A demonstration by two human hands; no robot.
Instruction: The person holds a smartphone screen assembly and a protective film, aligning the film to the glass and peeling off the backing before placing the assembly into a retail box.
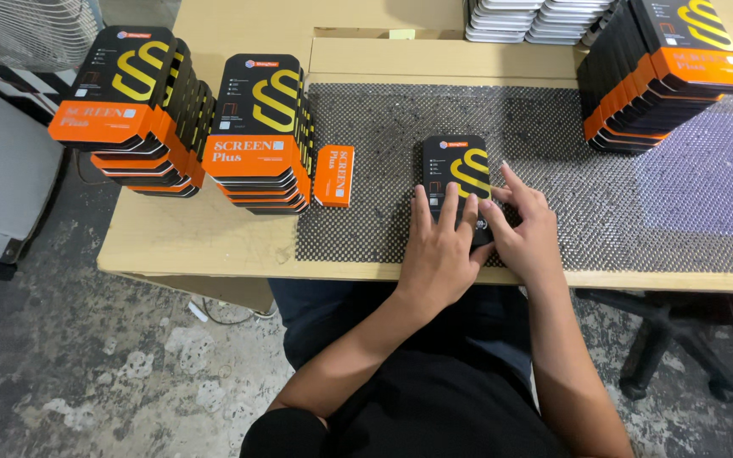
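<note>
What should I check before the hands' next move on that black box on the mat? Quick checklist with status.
1. Black box lies flat on the mesh mat: ok.
2. Left hand rests on the box's near end: ok.
3. Right hand touches the box's right edge: ok.
4. Box flap closed: cannot tell, fingers cover the near end.
5. Mat around the box free of other items: ok.
6. Left box stacks standing square: not ok, they lean and fan out.
</note>
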